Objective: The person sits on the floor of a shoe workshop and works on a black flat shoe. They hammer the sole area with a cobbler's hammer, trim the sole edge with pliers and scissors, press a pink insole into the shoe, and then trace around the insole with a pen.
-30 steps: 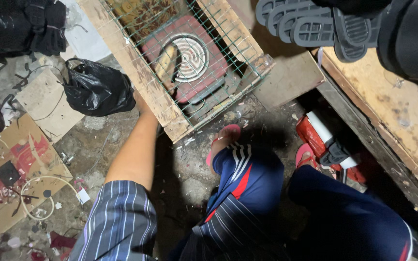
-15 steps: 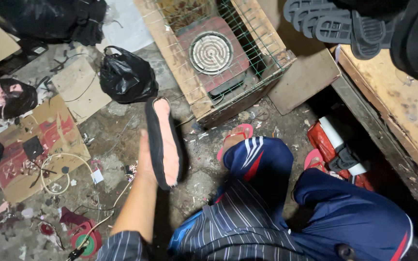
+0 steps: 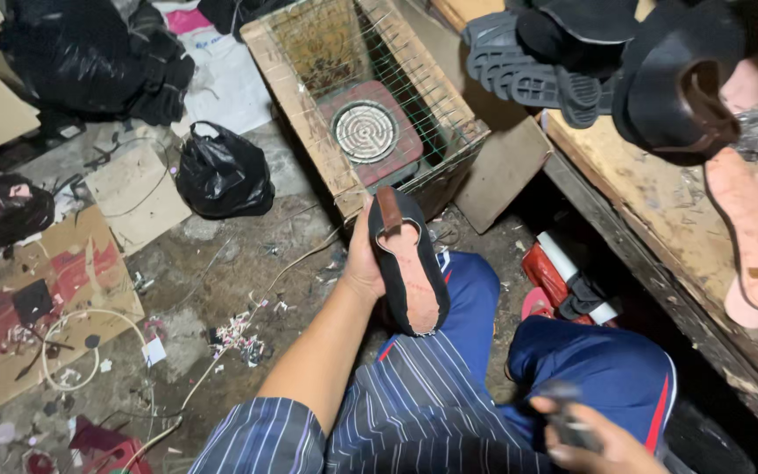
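black shoe upper [image 3: 407, 263] with pinkish insole face up, above the knee

I see a littered concrete floor [image 3: 221, 290]. Left of my grip on it lie a black plastic bag [image 3: 224, 178], flattened cardboard [image 3: 41, 303] and a white cord loop [image 3: 76, 351]; a wire-sided wooden crate [image 3: 370, 105] stands just beyond.

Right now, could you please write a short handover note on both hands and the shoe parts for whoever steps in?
Left hand: grip around the black shoe upper, pinkish insole side facing up, held above the knees.
Right hand: blurred, around a small dark object; what it is cannot be told.
Heater coil sits inside the wire-covered wooden crate, nothing on it.
Further black soles and pink insoles lie on the bench to the right.
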